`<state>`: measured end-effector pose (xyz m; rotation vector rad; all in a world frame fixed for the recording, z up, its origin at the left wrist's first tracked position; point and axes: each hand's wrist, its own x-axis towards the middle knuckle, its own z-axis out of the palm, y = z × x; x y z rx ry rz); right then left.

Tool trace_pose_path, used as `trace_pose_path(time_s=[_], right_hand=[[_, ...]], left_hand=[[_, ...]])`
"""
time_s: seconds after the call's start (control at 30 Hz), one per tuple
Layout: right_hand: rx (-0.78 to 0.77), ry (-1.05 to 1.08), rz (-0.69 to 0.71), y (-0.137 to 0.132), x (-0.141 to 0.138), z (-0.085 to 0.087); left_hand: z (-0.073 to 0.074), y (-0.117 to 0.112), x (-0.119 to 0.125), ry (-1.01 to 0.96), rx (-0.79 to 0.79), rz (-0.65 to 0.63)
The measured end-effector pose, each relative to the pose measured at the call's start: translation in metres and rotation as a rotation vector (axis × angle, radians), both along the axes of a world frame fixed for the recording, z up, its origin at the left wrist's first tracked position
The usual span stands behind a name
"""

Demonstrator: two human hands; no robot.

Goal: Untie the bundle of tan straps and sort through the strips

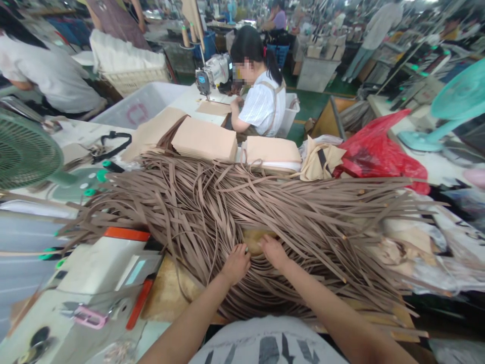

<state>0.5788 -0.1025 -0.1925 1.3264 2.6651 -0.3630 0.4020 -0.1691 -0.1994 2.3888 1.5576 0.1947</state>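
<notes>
A broad heap of long brown straps (303, 202) covers the work table in front of me. In the middle of the heap a tan board-like surface (253, 240) shows through a gap. My left hand (237, 264) is at the gap's left side, its fingers curled together on straps along the edge. My right hand (273, 251) lies at the other side of the gap, fingers reaching forward with the tips on the tan surface. Only a small space separates the two hands. Straps curve around the gap and below both wrists.
A sewing machine head (102, 268) stands at left with pink-handled snips (90, 317) on it. Stacked beige panels (204, 139) line the heap's back edge, near a red plastic bag (382, 151). Beyond, a co-worker (261, 101) sits sewing. Fans (26, 151) flank the table.
</notes>
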Motion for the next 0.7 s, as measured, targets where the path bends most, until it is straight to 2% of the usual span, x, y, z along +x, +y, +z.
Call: trace_pose_path(time_s=[0.1, 0.2, 0.3, 0.5, 0.6, 0.7], right_hand=[[0.092, -0.052, -0.141, 0.032, -0.004, -0.006], [0.099, -0.069, -0.134, 0.046, -0.005, -0.016], [0.059, -0.075, -0.091, 0.042, -0.002, -0.026], [0.029, -0.116, -0.165, 0.039, 0.003, -0.041], [0.019, -0.095, -0.133, 0.043, 0.003, -0.04], [0.011, -0.068, -0.074, 0.035, 0.002, -0.033]], left_hand=[[-0.003, 0.002, -0.001, -0.003, 0.008, -0.038], [-0.007, 0.004, -0.002, -0.022, 0.017, -0.099], [-0.011, 0.004, -0.004, -0.031, 0.009, -0.099], [-0.012, 0.001, -0.003, -0.027, 0.007, -0.031], [-0.008, 0.001, -0.002, -0.016, 0.005, -0.015], [-0.003, 0.001, 0.001, 0.001, 0.011, 0.015]])
